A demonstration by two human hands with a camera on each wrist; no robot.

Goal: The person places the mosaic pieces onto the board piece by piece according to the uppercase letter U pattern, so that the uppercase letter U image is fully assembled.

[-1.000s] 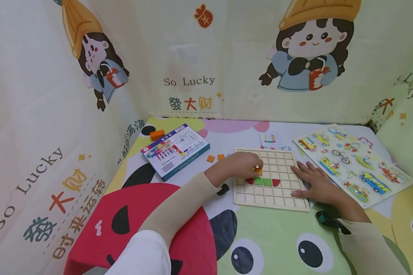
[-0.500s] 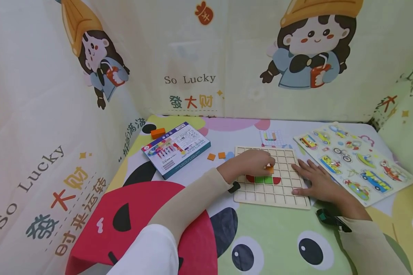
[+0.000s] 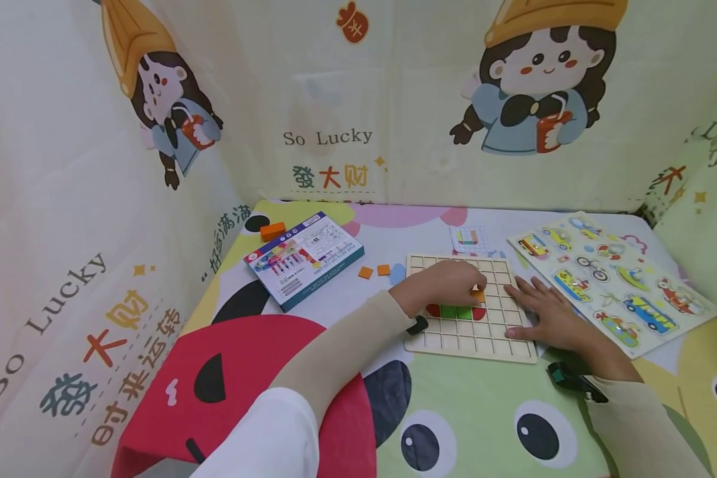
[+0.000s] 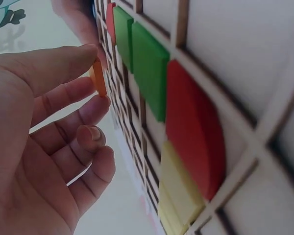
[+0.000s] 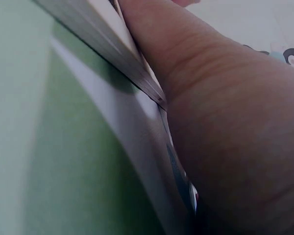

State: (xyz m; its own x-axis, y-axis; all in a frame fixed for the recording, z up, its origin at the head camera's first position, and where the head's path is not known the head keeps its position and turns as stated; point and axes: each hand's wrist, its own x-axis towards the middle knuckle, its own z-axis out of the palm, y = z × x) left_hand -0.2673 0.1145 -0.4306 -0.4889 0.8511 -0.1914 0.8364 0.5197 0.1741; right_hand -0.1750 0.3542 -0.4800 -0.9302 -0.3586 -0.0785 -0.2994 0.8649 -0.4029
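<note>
My left hand (image 3: 445, 284) pinches a small orange tile (image 4: 99, 78) between thumb and fingertips, close over the wooden grid board (image 3: 472, 356). The other fingers are loosely bent in the left wrist view. On the board, two green tiles (image 4: 151, 66) lie in a row between rounded red pieces (image 4: 193, 132). A pale yellow piece (image 4: 179, 188) sits beside the nearer red one, hidden by the hand in the head view. My right hand (image 3: 552, 322) rests with spread fingers on the board's right edge; its thumb (image 5: 161, 44) lies along that edge.
Two loose orange tiles (image 3: 366, 273) lie left of the board. Beyond them are a printed box (image 3: 305, 262) and an orange block (image 3: 272, 231). A small pattern card (image 3: 471, 239) lies behind the board, and a vehicle picture board (image 3: 612, 282) stands close on the right.
My left hand has moved right across the board with the orange tile, from above the green tiles to behind the right red piece. The right hand stays on the board's edge.
</note>
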